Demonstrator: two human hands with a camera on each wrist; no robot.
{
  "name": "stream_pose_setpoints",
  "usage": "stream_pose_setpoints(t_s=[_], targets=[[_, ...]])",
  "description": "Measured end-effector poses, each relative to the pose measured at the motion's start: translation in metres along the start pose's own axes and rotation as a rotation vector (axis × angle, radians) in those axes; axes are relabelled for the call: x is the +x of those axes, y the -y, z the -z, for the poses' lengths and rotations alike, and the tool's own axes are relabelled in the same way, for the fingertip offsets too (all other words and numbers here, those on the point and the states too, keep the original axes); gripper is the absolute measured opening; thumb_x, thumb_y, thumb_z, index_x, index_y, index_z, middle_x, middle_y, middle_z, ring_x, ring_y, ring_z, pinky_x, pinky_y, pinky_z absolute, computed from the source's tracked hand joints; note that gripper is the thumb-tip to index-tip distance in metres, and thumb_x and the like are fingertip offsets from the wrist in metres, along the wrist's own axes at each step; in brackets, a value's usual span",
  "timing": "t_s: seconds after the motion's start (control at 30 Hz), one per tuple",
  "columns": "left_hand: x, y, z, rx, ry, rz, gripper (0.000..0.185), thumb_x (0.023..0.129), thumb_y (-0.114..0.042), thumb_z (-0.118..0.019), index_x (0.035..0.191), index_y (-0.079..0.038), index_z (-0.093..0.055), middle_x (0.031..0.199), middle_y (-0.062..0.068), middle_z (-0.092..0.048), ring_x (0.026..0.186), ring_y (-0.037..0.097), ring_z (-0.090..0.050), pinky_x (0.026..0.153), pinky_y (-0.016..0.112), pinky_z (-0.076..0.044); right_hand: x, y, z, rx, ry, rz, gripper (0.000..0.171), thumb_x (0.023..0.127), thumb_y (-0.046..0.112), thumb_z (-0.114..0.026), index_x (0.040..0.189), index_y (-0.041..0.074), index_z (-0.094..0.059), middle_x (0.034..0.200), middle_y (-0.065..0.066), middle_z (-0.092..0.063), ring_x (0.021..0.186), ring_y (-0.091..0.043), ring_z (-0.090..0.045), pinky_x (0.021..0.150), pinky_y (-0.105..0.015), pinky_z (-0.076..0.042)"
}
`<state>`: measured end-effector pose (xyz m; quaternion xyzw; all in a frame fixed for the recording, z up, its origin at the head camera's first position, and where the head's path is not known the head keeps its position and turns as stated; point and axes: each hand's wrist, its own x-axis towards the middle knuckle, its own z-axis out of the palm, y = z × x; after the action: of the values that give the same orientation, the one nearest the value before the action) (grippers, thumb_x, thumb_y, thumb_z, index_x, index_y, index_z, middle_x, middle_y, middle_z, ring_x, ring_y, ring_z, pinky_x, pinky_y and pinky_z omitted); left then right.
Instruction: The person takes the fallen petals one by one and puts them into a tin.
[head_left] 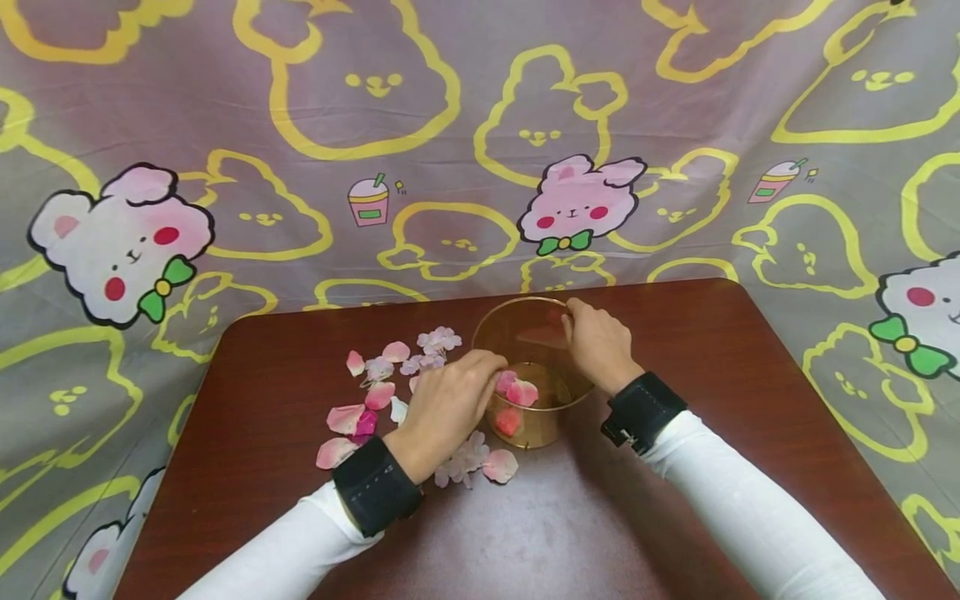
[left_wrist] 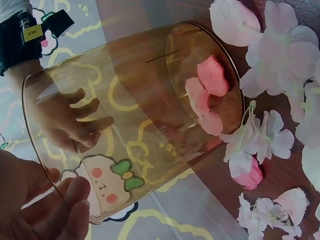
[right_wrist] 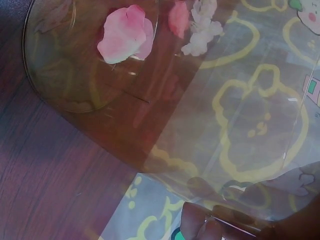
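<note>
A see-through amber cylinder container (head_left: 543, 427) with a thin gold rim stands on the table between both hands. My left hand (head_left: 447, 400) grips its rim at the near left, and the left wrist view shows the fingers (left_wrist: 77, 192) bent at that edge. On the far right side my right hand (head_left: 602, 343) holds the rim, its fingertips (right_wrist: 195, 217) curled at the edge in the right wrist view. Several pink petals (left_wrist: 213, 75) lie at the container's bottom, one pale pink petal (right_wrist: 122, 37) showing large through the wall.
Loose pink petals (head_left: 347, 419) and pale blossoms (head_left: 438, 340) are scattered on the brown table (head_left: 255, 467) left of the container. More blossoms (head_left: 467, 458) lie near the left wrist. A patterned cloth (head_left: 435, 125) hangs behind the table and along its sides.
</note>
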<state>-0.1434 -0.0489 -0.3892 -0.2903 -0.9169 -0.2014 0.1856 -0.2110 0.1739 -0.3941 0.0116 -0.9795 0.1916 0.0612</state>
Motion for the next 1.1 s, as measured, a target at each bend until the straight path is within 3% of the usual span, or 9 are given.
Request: stream_pose_setpoints(t_s=[0.27, 0.83, 1.1], targets=[[-0.008, 0.002, 0.001, 0.041, -0.07, -0.039, 0.016, 0.094, -0.019, -0.072, 0.109, -0.013, -0.073, 0.108, 0.002, -0.074, 0.09, 0.016, -0.075, 0.059, 0.033, -0.058, 0.0, 0.001, 0.0, 0.006, 0.005, 0.004, 0.016, 0.104, 0.021, -0.053, 0.101, 0.009, -0.063, 0.069, -0.005, -0.053, 0.064, -0.028, -0.059, 0.051, -0.036, -0.035], [-0.027, 0.009, 0.003, 0.011, -0.153, -0.061, 0.019, 0.089, -0.022, -0.076, 0.106, -0.014, -0.074, 0.111, 0.003, -0.072, 0.094, 0.019, -0.072, 0.072, 0.034, -0.06, -0.001, 0.001, 0.0, 0.006, 0.003, -0.004, 0.018, 0.104, 0.022, -0.053, 0.107, 0.008, -0.064, 0.073, -0.009, -0.06, 0.069, -0.031, -0.063, 0.054, -0.04, -0.042], [-0.04, 0.011, -0.002, -0.028, -0.118, -0.084, 0.025, 0.088, -0.023, -0.077, 0.111, -0.013, -0.072, 0.101, 0.0, -0.072, 0.086, 0.016, -0.069, 0.067, 0.03, -0.059, 0.0, 0.001, 0.001, 0.003, 0.002, -0.003, 0.018, 0.104, 0.022, -0.053, 0.107, 0.008, -0.064, 0.075, -0.011, -0.062, 0.072, -0.034, -0.066, 0.056, -0.045, -0.046]])
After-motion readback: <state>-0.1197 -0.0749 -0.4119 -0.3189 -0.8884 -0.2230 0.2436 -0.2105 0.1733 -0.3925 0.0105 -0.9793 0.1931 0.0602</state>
